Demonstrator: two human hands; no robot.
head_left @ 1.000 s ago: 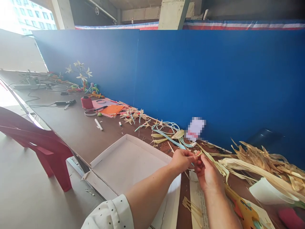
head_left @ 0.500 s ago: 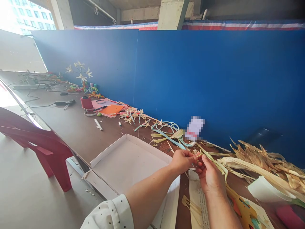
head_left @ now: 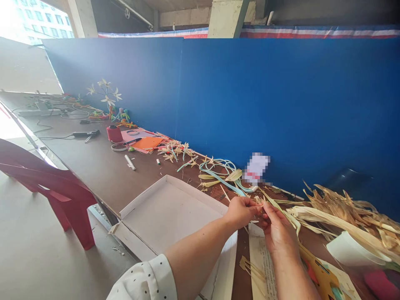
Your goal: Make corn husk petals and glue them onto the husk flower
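Observation:
My left hand (head_left: 241, 211) reaches in over the right side of the white box lid (head_left: 175, 216), its thumb and fingers pinched together. Fingertip to fingertip with it, my right hand (head_left: 279, 227) is also closed in a pinch. Between them is a small pale piece of corn husk, mostly hidden by the fingers. Long husk strips (head_left: 275, 204) lie just behind the right hand. Below it is a printed booklet (head_left: 260, 262) with a few thin husk pieces (head_left: 250, 268) on it.
Dried corn husks (head_left: 346, 212) and a white bowl (head_left: 356, 250) are at right. Pale blue cord (head_left: 218, 166) and husk flowers (head_left: 175, 152) lie along the blue partition (head_left: 281, 104). Farther left are a red thread spool (head_left: 114, 134) and a red chair (head_left: 62, 191).
The fingertips have shifted slightly against each other, and the yellow-green strip seen between them earlier shows less now. The view has moved a little.

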